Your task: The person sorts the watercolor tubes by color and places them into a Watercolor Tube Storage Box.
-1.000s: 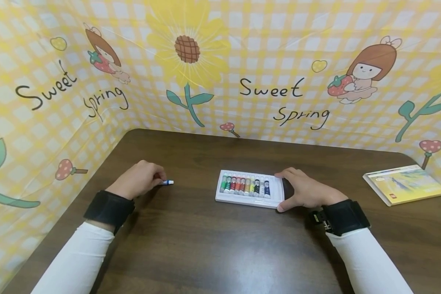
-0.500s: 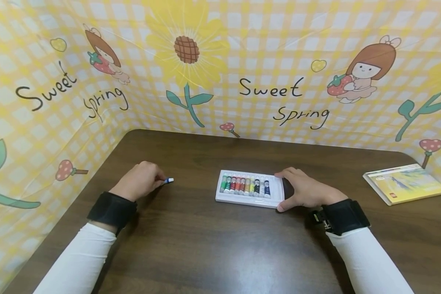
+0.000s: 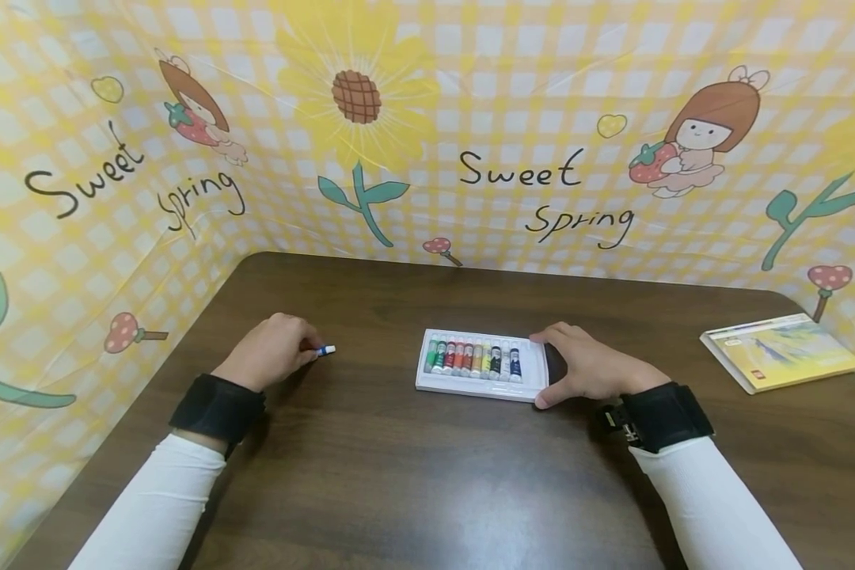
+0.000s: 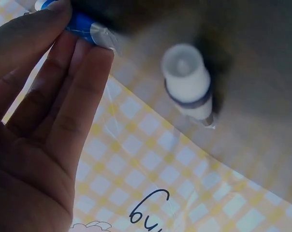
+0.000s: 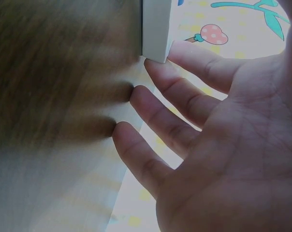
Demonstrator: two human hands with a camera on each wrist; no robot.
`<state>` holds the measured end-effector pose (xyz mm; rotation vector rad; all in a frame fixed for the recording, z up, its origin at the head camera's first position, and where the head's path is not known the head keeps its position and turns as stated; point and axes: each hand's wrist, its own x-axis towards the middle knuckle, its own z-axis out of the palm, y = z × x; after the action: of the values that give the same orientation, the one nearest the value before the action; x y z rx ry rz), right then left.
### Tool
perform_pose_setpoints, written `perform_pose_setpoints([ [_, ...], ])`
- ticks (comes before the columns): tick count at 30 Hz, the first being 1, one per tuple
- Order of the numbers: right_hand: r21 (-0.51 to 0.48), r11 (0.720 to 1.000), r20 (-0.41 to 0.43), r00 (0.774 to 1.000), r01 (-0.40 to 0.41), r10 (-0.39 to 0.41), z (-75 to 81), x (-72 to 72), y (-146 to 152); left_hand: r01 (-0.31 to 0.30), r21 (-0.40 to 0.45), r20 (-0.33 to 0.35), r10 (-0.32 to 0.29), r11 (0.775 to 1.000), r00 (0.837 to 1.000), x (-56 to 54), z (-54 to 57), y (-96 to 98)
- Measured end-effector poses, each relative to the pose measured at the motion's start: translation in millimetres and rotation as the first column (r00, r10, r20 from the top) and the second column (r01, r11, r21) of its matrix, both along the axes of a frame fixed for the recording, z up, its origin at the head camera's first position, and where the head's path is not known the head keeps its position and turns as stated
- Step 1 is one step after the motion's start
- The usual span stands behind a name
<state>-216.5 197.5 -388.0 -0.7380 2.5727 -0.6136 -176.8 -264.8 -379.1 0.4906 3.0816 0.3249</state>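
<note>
Between the thumb and fingers of my left hand [image 3: 271, 348] is a small blue paint tube [image 3: 325, 350], its white end poking out to the right in the head view. The left wrist view shows the blue paint tube [image 4: 83, 25] at the fingertips. Another tube with a white cap [image 4: 187, 75] is on the table beside that hand; in the head view it is hidden. My right hand [image 3: 598, 364] holds the right end of a white paint box [image 3: 537, 368], thumb at the near corner and index finger at the far one. Several coloured paint tubes [image 3: 473, 358] lie in a row inside.
A yellow book or flat box [image 3: 784, 352] lies at the right back of the brown table [image 3: 413, 475]. A yellow checked cloth [image 3: 527, 87] with printed flowers stands along the back and left edges.
My left hand has moved slightly right, and the blue tube has tilted a little in its fingers. The right hand and paint box keep their place; the head view has shifted slightly.
</note>
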Motion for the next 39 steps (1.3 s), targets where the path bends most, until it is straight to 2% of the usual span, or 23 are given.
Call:
perform_pose_setpoints([
  [7, 0.002, 1.0, -0.001, 1.0, -0.001, 0.001, 0.3, 0.0, -0.6, 0.005, 0.046, 0.01, -0.006, 0.999, 1.0, -1.1, -3.1, -3.9],
  [13, 0.008, 1.0, 0.001, 1.0, 0.008, -0.008, -1.6, -0.9, 0.5, -0.055, 0.073, 0.063, 0.051, 0.996, 0.997, -1.6, -3.3, -3.1],
  [22, 0.008, 1.0, -0.001, 1.0, 0.003, -0.003, -1.1, -1.9, 0.4, -0.15, 0.1, 0.046, 0.146, 0.984, 0.988, -0.9, -2.9, 2.9],
  [27, 0.011, 1.0, -0.001, 1.0, 0.002, -0.002, -2.1, -1.9, 0.5, -0.166, 0.108, 0.048, 0.162, 0.98, 0.986, -0.9, -2.7, 8.8],
  [33, 0.011, 1.0, -0.003, 1.0, -0.002, 0.002, -3.9, -3.8, 1.1, -0.153, 0.131, 0.059, 0.146, 0.98, 0.988, -3.9, 1.3, 32.5],
  [39, 0.012, 1.0, -0.002, 1.0, 0.002, -0.002, -3.9, -4.0, 1.1, -0.089, 0.165, 0.04, 0.083, 0.982, 0.996, -13.3, 9.1, 75.5],
])
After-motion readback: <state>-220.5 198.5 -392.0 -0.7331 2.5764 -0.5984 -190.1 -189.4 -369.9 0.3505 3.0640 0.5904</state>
